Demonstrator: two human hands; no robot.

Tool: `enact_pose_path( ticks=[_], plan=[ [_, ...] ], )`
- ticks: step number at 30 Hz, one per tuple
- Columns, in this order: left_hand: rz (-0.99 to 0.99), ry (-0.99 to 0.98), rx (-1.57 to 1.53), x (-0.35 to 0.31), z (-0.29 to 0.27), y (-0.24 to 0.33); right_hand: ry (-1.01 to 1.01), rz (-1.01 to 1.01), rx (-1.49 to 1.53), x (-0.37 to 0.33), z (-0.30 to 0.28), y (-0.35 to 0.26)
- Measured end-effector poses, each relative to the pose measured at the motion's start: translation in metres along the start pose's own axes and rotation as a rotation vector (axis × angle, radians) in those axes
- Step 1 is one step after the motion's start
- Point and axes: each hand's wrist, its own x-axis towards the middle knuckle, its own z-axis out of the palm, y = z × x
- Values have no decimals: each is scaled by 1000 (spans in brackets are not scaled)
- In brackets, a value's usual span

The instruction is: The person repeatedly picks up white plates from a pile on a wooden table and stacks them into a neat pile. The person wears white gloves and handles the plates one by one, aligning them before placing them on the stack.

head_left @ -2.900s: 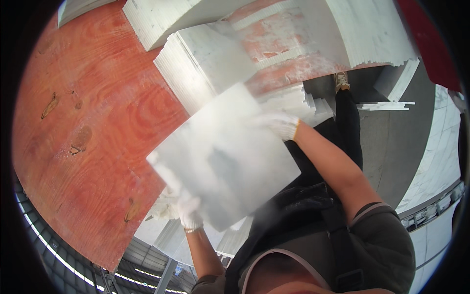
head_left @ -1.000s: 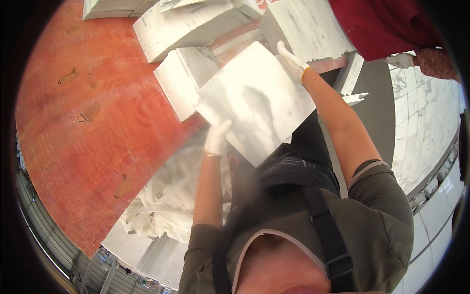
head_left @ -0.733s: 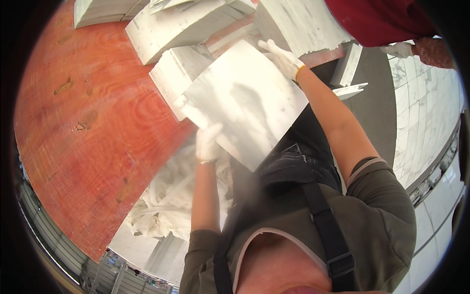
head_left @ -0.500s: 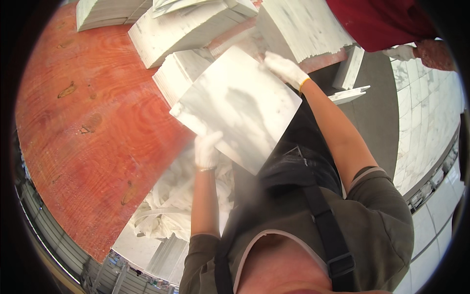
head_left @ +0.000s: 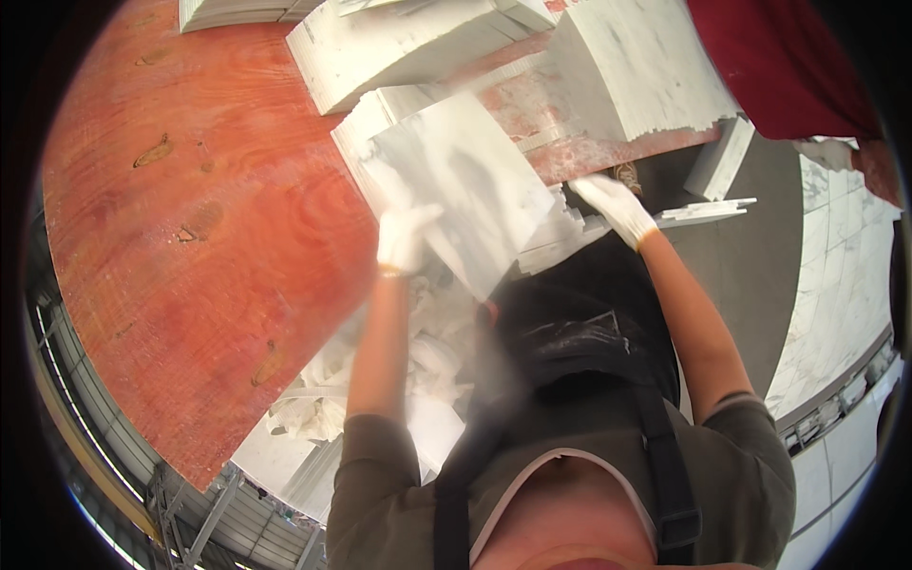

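A square white marble tile (head_left: 465, 180) with grey veining slants in front of me. My left hand (head_left: 408, 236), in a white glove, is closed on its near left edge. My right hand (head_left: 613, 201), gloved in white too, is off the tile to its right, fingers stretched out, with nothing seen in it. Just left of those fingers are rough-edged white stone pieces (head_left: 560, 220). Behind the tile, partly hidden by it, stands a row of upright tiles (head_left: 375, 119) on the red wooden table (head_left: 218, 237).
Larger tile stacks (head_left: 399, 43) stand at the back, another (head_left: 636, 71) at back right. Loose slabs (head_left: 708, 211) lie right of my hand. Crumpled white material (head_left: 323, 399) lies near my left forearm. At far right is a person's gloved hand (head_left: 826, 154).
My right hand has let go of the tile and moved down and right of it. My left hand still grips the tile, now nearer the upright row.
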Motion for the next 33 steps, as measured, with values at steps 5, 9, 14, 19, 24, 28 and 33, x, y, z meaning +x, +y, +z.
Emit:
enact_pose_path(
  ticks=[5,9,14,19,24,28,33],
  plan=[
    [-20,-16,91,79,-4,8,28,210,127,-47,-15,18],
    [-70,39,413,153,-3,6,60,236,181,-48,-30,17],
    [-180,151,528,214,4,-9,81,217,233,-28,-41,22],
    [-144,278,529,248,1,-32,34,308,228,-8,-33,47],
    [-77,275,603,274,-7,-60,14,370,171,11,-21,60],
    [21,288,928,268,-7,-54,-35,350,140,36,-11,51],
    [78,473,920,224,12,-43,-52,360,-14,98,18,15]
  ],
)
